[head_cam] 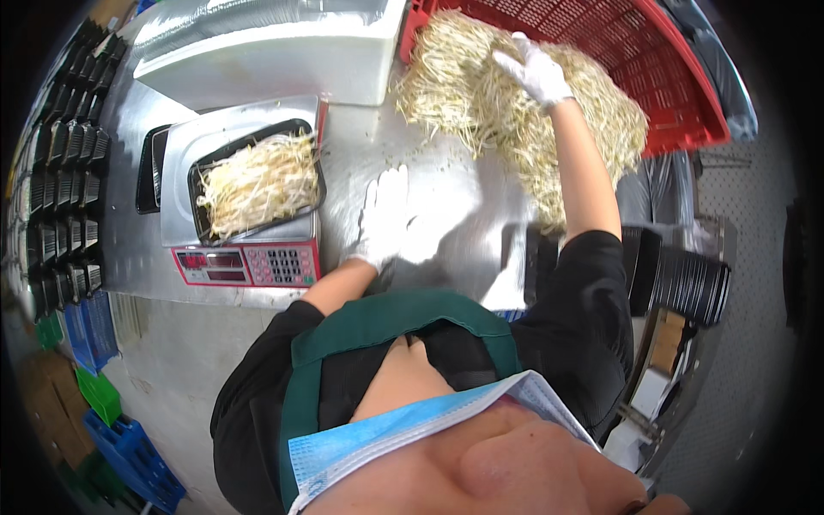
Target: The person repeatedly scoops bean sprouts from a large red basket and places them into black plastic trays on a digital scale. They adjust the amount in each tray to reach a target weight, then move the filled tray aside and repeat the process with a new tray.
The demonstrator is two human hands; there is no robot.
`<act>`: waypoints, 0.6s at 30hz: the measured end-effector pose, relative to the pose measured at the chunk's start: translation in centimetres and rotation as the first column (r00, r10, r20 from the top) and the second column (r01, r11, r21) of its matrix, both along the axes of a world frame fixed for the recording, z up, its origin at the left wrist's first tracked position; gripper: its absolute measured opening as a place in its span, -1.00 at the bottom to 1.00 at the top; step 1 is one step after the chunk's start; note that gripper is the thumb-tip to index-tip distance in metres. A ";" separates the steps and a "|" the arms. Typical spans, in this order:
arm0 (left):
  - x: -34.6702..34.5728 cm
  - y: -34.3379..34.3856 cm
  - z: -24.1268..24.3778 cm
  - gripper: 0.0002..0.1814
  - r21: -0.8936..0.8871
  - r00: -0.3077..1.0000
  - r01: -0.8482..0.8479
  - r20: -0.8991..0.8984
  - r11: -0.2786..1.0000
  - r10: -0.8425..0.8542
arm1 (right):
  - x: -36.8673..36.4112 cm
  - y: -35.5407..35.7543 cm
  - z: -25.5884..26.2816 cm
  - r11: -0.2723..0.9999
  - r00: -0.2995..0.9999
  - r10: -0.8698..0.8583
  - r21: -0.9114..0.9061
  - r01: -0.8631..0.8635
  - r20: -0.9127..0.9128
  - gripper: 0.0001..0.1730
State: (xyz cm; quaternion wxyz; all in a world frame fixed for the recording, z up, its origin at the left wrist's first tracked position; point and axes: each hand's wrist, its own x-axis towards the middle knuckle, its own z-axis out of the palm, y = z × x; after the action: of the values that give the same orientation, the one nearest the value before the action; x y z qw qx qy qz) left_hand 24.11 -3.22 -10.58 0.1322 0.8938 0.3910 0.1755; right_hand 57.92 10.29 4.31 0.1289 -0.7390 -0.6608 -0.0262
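My right hand [536, 72], in a white glove, rests on a big heap of bean sprouts [457, 71] with its fingers spread, gripping none that I can see. The heap spills from a tipped red plastic crate [669, 71] onto the steel table [444, 225]. Also gloved, my left hand [384, 219] lies flat and empty over the tabletop, its fingers stretched out. Just left of it, a black plastic tray [257, 234] filled with bean sprouts [261, 180] sits askew on the metal plate of a red digital scale [248, 265].
Behind the scale stands a white block-shaped unit [270, 71] with a roll of clear film [257, 19] on top. Stacked black trays [67, 174] line the left edge. More nested black trays [689, 283] lie at the right. Another black tray [149, 170] is partly hidden beside the scale.
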 end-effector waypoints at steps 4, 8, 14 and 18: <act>-0.2 0.2 1.4 -0.07 -0.117 1.000 -0.004 0.023 0.993 0.006 | 2.2 11.9 -0.9 0.957 0.970 -0.237 -0.158 0.244 0.060 -0.02; 0.3 -0.1 1.7 -0.04 -0.254 0.992 -0.102 -0.094 0.962 0.081 | 5.3 19.5 -3.8 0.846 0.987 -0.144 -0.510 0.157 0.065 -0.04; 1.1 0.9 3.2 -0.16 -0.289 0.985 -0.133 -0.142 0.948 0.095 | 8.3 22.3 -12.8 0.667 0.903 -0.394 -0.730 0.152 -0.172 -0.04; 5.7 4.6 1.9 -0.59 -0.588 0.848 0.008 0.433 0.809 0.306 | 6.4 20.2 -9.7 0.682 0.913 -0.310 -0.731 0.020 -0.265 0.09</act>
State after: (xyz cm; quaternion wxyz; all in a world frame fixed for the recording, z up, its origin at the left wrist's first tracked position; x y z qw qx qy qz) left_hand 29.84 1.34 -8.70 0.4762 0.6991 0.4476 0.2900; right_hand 64.31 30.51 -5.38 -0.0498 -0.7791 -0.5113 0.3593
